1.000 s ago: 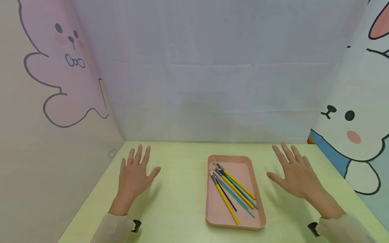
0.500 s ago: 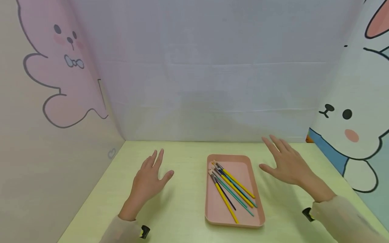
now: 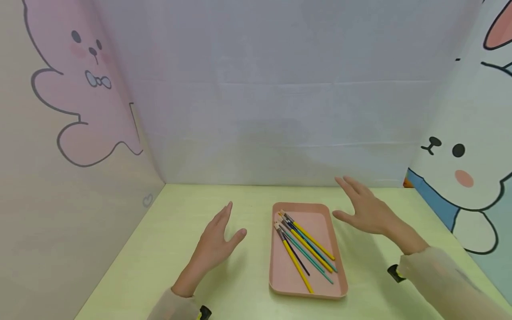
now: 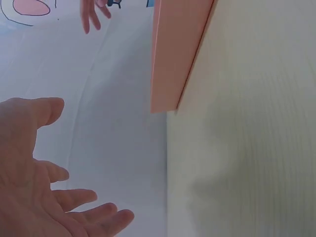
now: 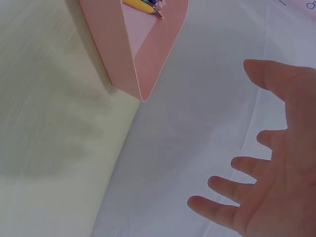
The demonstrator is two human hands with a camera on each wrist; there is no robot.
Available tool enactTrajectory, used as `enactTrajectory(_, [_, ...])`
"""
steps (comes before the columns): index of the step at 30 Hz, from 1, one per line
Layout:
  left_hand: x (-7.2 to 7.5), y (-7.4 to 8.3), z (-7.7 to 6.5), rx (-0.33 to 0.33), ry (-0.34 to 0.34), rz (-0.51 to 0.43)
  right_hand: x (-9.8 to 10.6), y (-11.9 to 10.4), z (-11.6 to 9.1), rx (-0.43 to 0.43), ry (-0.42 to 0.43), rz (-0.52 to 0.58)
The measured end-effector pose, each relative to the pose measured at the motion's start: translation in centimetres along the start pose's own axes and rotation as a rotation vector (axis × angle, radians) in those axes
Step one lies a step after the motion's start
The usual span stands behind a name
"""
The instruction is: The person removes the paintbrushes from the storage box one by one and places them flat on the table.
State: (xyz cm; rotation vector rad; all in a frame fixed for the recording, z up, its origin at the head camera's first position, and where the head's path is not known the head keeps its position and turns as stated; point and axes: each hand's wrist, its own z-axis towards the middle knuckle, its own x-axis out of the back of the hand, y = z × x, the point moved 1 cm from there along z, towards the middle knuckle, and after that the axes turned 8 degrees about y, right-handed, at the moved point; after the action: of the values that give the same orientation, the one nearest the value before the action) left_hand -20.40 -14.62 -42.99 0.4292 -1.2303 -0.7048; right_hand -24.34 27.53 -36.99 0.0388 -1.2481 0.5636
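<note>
A pink rectangular tray [image 3: 288, 284] lies on the table with several thin paintbrushes [image 3: 306, 242] in it, their handles yellow, teal and dark, bristles toward the far left corner. My left hand [image 3: 216, 244] hovers over the table left of the tray, fingers extended and thumb apart. On the other side, my right hand [image 3: 366, 211] is held above the table near the tray's far right corner, its thumb pointing at the rim. Both hands hold nothing. In the right wrist view the tray's wall [image 5: 111, 49] and a yellow brush [image 5: 140, 6] show beyond the spread fingers.
The pale yellow table [image 3: 160, 249] ends at a white cloth backdrop [image 3: 256, 133]. Side panels printed with a pink bear [image 3: 96, 98] and a white rabbit [image 3: 476, 186] stand at left and right.
My left hand has moved right toward the tray and turned more on its side. The right hand has come left and a little farther forward. The tray and brushes have stayed in place.
</note>
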Motion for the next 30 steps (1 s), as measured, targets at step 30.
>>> enactTrajectory(30, [-5.7, 2.3, -3.5, 0.105, -0.098, -0.345, -4.2, -1.8, 2.5, 0.014, -0.091, 0.429])
